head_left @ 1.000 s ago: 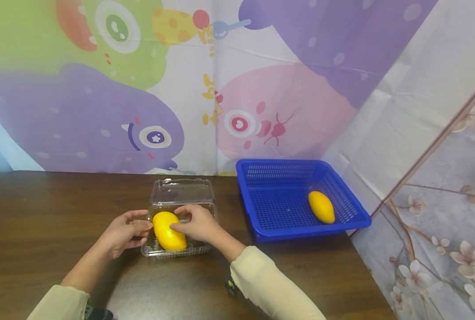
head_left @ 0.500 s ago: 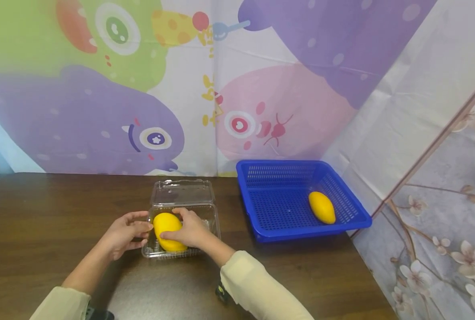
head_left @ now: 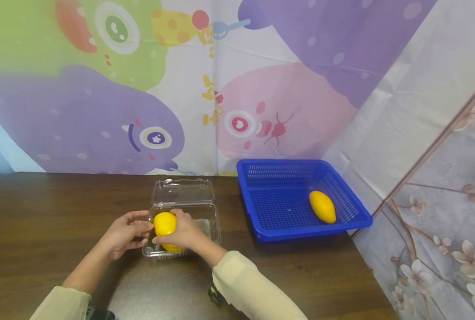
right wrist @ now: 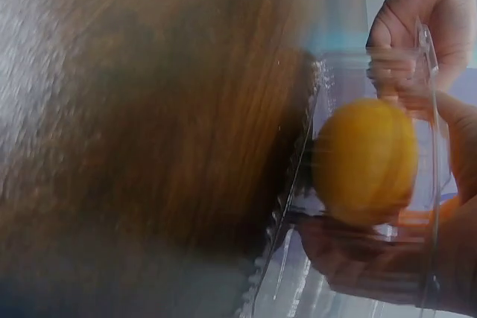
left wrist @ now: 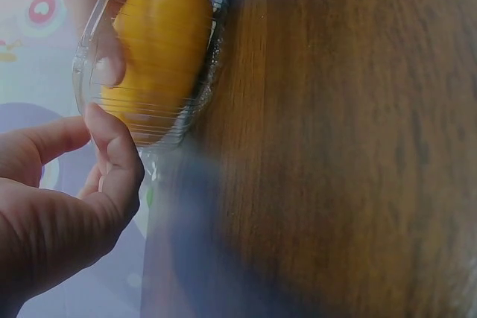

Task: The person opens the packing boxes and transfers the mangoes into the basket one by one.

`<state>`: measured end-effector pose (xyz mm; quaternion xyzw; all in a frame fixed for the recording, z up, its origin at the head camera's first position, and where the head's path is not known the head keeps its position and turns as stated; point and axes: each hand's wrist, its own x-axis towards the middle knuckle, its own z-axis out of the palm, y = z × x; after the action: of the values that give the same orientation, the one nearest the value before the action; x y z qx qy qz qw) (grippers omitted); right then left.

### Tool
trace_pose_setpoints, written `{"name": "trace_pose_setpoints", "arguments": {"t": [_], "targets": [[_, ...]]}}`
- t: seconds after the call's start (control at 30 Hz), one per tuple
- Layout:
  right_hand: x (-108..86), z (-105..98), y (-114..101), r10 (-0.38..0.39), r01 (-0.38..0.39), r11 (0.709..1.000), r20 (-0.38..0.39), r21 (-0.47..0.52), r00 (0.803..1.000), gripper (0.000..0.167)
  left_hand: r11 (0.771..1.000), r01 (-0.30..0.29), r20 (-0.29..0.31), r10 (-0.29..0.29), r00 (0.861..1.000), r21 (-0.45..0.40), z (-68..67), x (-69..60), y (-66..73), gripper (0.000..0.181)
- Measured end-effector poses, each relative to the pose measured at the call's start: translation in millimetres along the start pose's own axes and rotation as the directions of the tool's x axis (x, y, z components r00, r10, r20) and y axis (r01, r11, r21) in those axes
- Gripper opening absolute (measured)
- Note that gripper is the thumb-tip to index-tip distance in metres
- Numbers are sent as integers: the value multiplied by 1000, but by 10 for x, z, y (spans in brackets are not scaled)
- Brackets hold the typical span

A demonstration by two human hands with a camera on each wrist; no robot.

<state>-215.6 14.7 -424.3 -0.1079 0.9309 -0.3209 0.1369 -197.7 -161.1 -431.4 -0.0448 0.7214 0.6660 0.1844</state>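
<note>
A yellow mango (head_left: 165, 223) lies at the left side of a clear plastic clamshell container (head_left: 211, 226), whose lid (head_left: 183, 192) is folded back. My right hand (head_left: 184, 232) reaches into the container and grips the mango from the right, thumb at its near side. At the container's left rim my left hand (head_left: 126, 234) pinches the edge between thumb and fingers. The left wrist view has the mango (left wrist: 165, 42) behind the ribbed wall, with a right-hand fingertip on it. Through the plastic, the right wrist view shows the mango (right wrist: 364, 161) end-on, somewhat blurred.
A blue perforated basket (head_left: 277, 209) stands to the right, with another mango (head_left: 322, 207) at its right end. Both sit on a dark wooden table (head_left: 73, 195). A cartoon-print cloth (head_left: 197, 89) hangs behind, and a floral panel (head_left: 441, 222) borders the right side.
My right hand has moved left, further over the mango, covering more of it. The left hand has stayed at the container's rim. The basket and its mango have not moved.
</note>
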Motion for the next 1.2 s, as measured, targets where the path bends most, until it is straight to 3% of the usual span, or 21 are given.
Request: {"name": "trace_pose_setpoints", "arguments": {"t": [0.17,0.43,1.2], "targets": [[-5,77,-74,38,-40,998,-51,-42,998,91,1000,-6,0,6,1000,6,-5,-6,15,67],[-11,128,-88,46,-52,996,-91,-70,995,82,1000,0,1,0,1000,-14,0,-9,-4,67],[-85,-201,-78,-33,23,996,-122,-81,992,81,1000,-7,-15,7,1000,-30,14,4,-3,66]]}}
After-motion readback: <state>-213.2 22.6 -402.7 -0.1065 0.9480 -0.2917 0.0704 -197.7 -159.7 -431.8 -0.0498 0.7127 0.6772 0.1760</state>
